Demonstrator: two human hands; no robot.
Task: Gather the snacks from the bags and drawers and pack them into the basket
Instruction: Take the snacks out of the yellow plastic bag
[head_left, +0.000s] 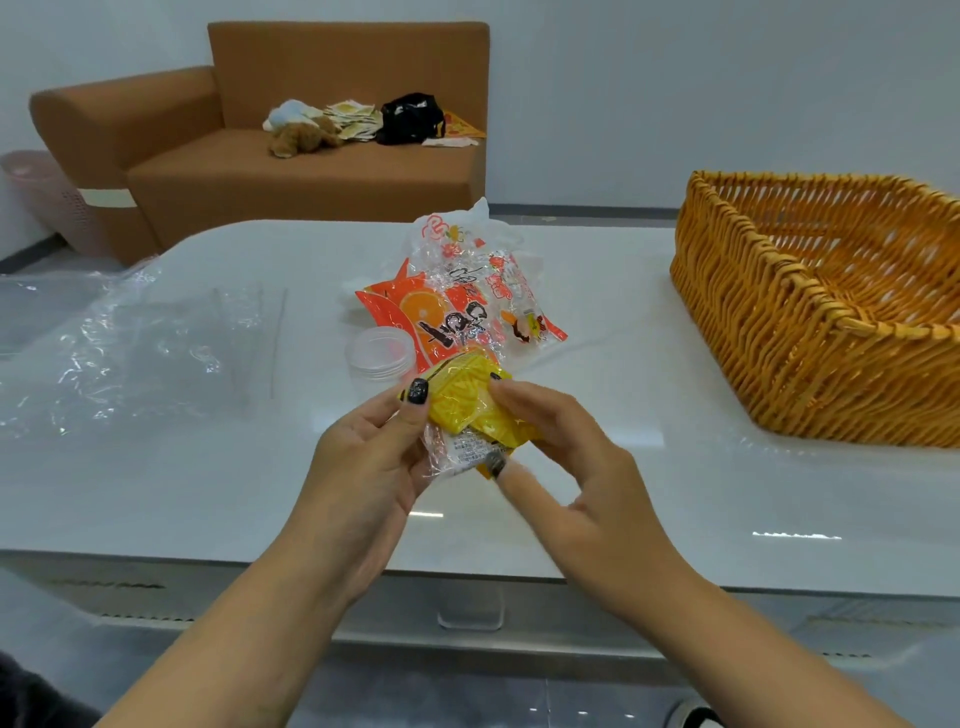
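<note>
Above the white table (208, 493), my left hand (363, 467) and my right hand (566, 467) both pinch a small yellow snack packet (467, 410). Its clear wrapper end shows printed text. Behind the hands, an orange snack bag with an orange-slice picture (431, 312) lies inside a clear printed plastic bag (467, 249). A small wrapped candy (527, 322) lies at that bag's right side. The woven orange basket (769, 332) stands at the right of the table and looks empty.
A clear plastic cup (379, 353) sits left of the snack bag. Crumpled clear plastic bags (130, 353) cover the table's left part. A brown sofa (291, 171) behind holds a plush toy, packets and a black bag. A pink bin (47, 197) stands far left.
</note>
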